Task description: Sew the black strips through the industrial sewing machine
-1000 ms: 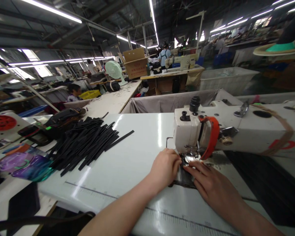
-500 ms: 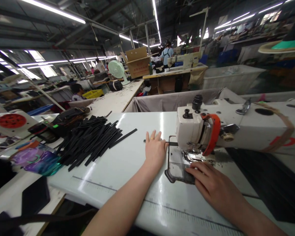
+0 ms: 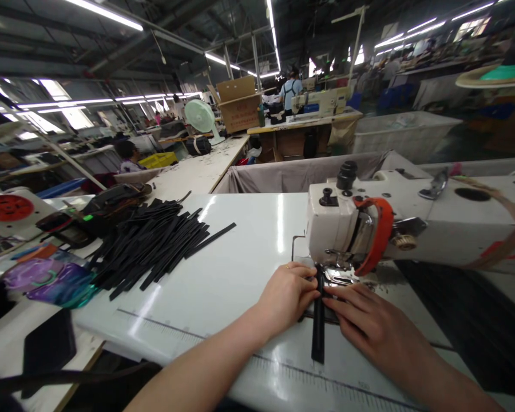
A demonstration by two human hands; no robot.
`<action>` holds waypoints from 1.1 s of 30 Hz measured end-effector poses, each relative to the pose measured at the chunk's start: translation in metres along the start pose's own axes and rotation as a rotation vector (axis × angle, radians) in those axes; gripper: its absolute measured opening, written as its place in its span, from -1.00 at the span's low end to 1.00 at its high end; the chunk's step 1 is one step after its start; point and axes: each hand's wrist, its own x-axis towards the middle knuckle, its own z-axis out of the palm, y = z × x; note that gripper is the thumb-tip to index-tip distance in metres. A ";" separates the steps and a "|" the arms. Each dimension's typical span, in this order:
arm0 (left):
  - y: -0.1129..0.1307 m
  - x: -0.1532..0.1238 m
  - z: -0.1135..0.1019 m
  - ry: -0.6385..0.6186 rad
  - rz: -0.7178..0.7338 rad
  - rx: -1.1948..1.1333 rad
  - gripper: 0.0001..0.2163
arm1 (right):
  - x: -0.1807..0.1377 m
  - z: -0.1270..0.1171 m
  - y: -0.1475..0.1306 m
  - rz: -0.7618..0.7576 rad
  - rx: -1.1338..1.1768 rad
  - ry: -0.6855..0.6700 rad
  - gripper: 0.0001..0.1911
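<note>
A narrow black fabric strip [image 3: 318,335] lies lengthwise on the sewing machine's bed, its far end under the needle area and its near end over the table's ruler marks. My left hand [image 3: 288,293] is closed, with curled fingers at the strip's left edge. From the other side my right hand [image 3: 369,317] pinches at the strip's right edge, thumb hidden below the fingers. The white sewing machine [image 3: 330,229] with an orange guard [image 3: 375,237] stands just beyond both hands. Its metal presser foot [image 3: 341,277] is right of the strip.
A heap of black strips [image 3: 154,246] covers the table's left part, one strip sticking out rightward. Left of it are a purple-and-teal pouch [image 3: 47,280] and another machine [image 3: 12,212]. Dark fabric [image 3: 463,320] lies at the right. Behind stand a green fan [image 3: 201,117] and a cardboard box [image 3: 240,109].
My left hand has come nearer and rightward to the machine bed. The strip, earlier lying sideways by the left hand, now points toward me between both hands. My right hand has barely moved.
</note>
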 end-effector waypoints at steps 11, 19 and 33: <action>0.007 0.000 0.004 -0.082 0.055 0.081 -0.83 | 0.001 -0.007 -0.001 -0.015 0.096 0.011 -0.71; 0.018 0.003 0.003 -0.086 -0.061 0.144 -0.85 | -0.002 -0.001 0.001 0.042 0.136 -0.012 -0.77; 0.009 0.008 0.012 0.010 -0.061 0.141 -0.83 | -0.001 -0.006 -0.003 0.078 0.212 -0.026 -0.80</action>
